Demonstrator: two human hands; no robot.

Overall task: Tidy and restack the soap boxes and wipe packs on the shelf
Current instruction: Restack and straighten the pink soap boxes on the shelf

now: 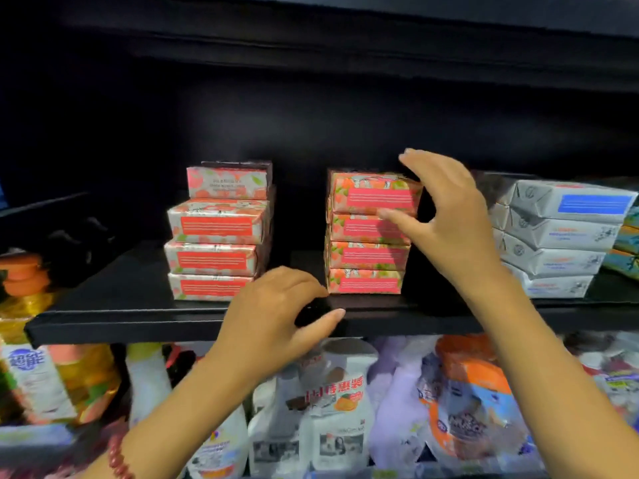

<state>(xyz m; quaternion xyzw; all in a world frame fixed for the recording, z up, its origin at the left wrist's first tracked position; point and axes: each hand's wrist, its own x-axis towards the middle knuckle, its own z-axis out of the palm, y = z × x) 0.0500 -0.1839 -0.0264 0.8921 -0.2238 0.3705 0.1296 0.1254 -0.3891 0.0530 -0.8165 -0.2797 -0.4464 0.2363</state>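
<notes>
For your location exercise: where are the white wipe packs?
Head view: the white wipe packs stand stacked on the right of the shelf, beside the right hand.

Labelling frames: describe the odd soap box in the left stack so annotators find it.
On the black shelf, find the left pink stack of two. It is the top box: pale front with grey text, no red panel like those below.

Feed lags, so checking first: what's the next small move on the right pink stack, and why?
Probably close the right hand on the top box and turn it square. It sits skewed, overhanging the boxes below on the right, and the hand brackets it: thumb at its front, fingers above. The left hand holds nothing, near the shelf edge.
</notes>
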